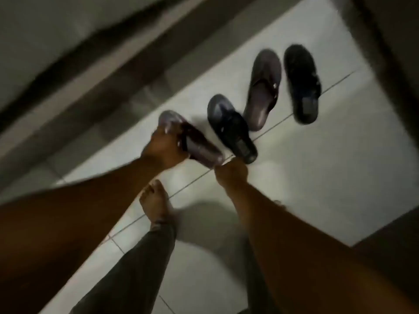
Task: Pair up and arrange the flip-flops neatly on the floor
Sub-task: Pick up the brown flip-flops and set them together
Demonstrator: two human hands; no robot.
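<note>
Several flip-flops lie on the white tiled floor (317,168). My left hand (163,148) grips a brown flip-flop (199,146) by its strap, at the left of the group. Just right of it lies a dark blue flip-flop (231,128). My right hand (231,173) hangs just below that one's heel, fingers curled; whether it touches either flip-flop is too blurred to tell. Farther right a second brown flip-flop (264,89) and a second dark one (302,85) lie side by side, apart from both hands.
My bare foot (155,200) and trouser leg (136,268) stand on the tiles below the left hand. A dark step or wall base (95,71) runs along the upper left. Dark flooring borders the tiles at the right (396,234).
</note>
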